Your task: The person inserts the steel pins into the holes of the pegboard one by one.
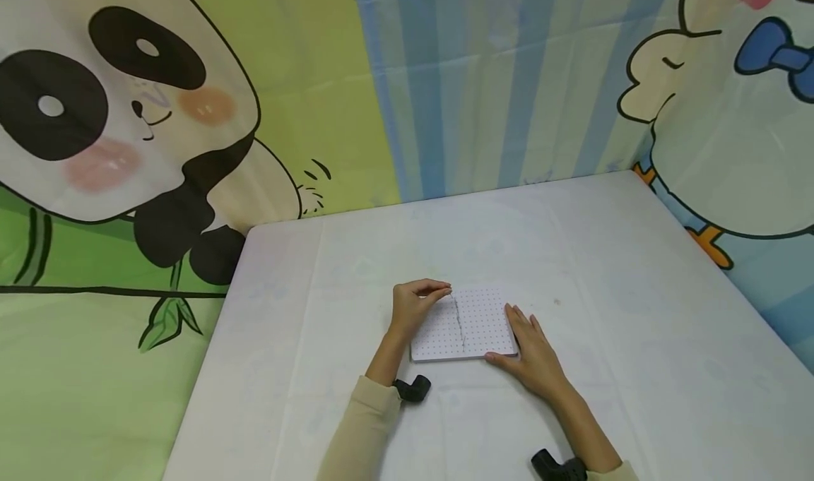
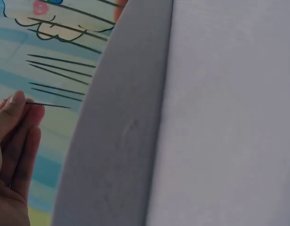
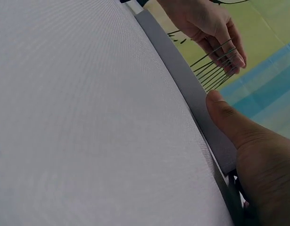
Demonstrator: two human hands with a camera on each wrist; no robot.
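A white pegboard (image 1: 490, 318) with a grid of small dots lies on the table. Several thin dark pins (image 3: 208, 75) stand up from it in a row, seen as a faint line in the head view. At the row's far end, my left hand (image 1: 410, 308) pinches one thin dark pin (image 2: 50, 105) between thumb and fingertips, above the board. My right hand (image 1: 534, 357) rests against the board's near right corner, its fingers stretched along the right side and the thumb (image 3: 222, 110) pressing on the near edge.
The white-covered table (image 1: 356, 255) spreads around the board. Behind it hangs a cartoon-printed backdrop (image 1: 458, 78). A black wrist camera (image 1: 413, 389) sits on the left wrist, and another black camera (image 1: 556, 467) on the right.
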